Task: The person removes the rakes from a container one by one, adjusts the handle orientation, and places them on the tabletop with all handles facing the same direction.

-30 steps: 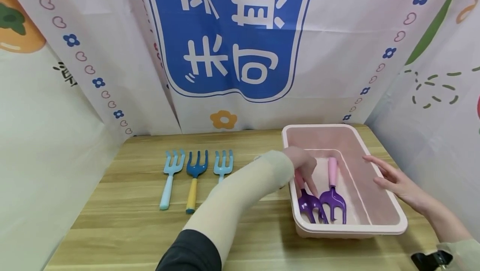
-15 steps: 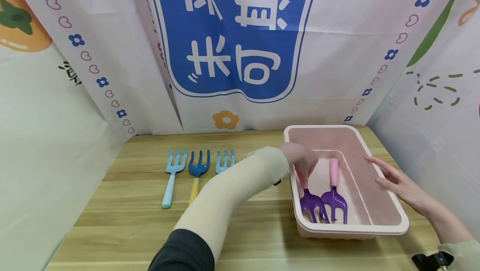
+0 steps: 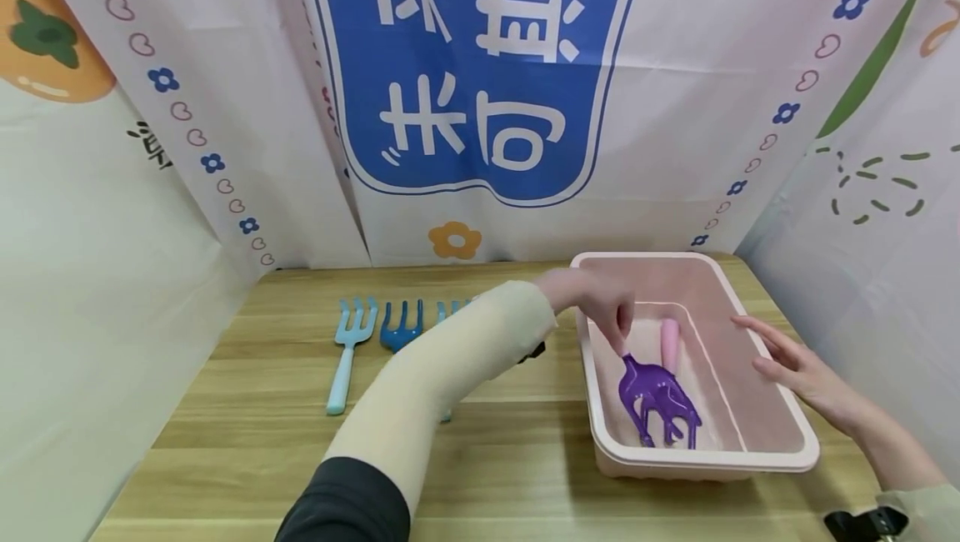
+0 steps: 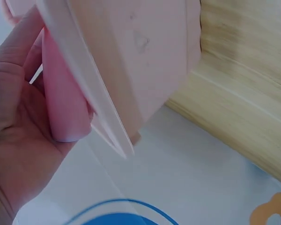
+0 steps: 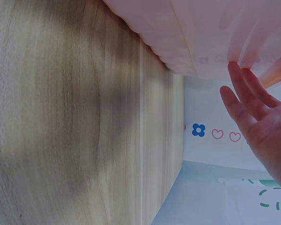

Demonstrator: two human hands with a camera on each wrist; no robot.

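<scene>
My left hand [image 3: 596,302] grips the pink handle [image 4: 65,93] of a hand fork with a purple head [image 3: 639,383], at the left side of a pink plastic bin [image 3: 705,460]. In the left wrist view that handle lies against the palm beside the bin's rim. A second hand fork, its pink handle [image 3: 670,343] showing, lies in the bin; the two purple heads overlap, so their tines are hard to tell apart. Against the bin's right wall rests my right hand [image 3: 798,368], fingers extended, as the right wrist view also shows its fingertips [image 5: 233,68] touching the outside.
Left of the bin on the wooden table [image 3: 225,450] lie a light blue hand fork [image 3: 347,358], a dark blue one [image 3: 401,332] and another light blue one [image 3: 452,308], the last two partly hidden by my left arm. A printed cloth backdrop [image 3: 667,150] stands behind and at the sides.
My left hand has closed round the left fork's handle and lifted it slightly. That fork's purple head has shifted right over the other fork. My right hand stays at the bin's wall.
</scene>
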